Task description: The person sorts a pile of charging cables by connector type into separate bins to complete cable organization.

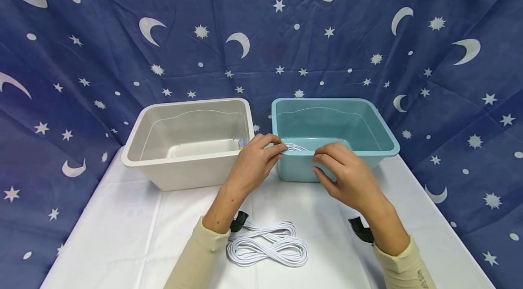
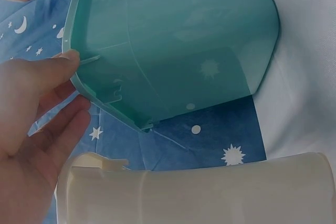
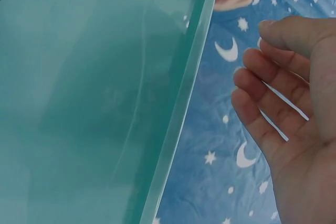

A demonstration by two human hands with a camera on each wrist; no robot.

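A teal plastic bin (image 1: pixel 300 168) stands at the back right, with a bundle of white cable (image 1: pixel 295 147) inside near its front left corner. My left hand (image 1: pixel 255 162) is at that corner; in the left wrist view its thumb (image 2: pixel 65 64) and fingers pinch the bin's rim. Before the front wall hovers my right hand (image 1: pixel 347 175), fingers loosely bent and holding nothing. The right wrist view shows its fingers (image 3: pixel 257 82) spread apart from the teal rim (image 3: pixel 181 108).
A light grey bin (image 1: pixel 192 175) stands left of the teal one, with a small purple and yellow item (image 1: pixel 241 144) in its right end. Coiled white cable (image 1: pixel 267 250) lies on the white tablecloth (image 1: pixel 135 221) up front. A blue curtain (image 1: pixel 261 21) hangs behind.
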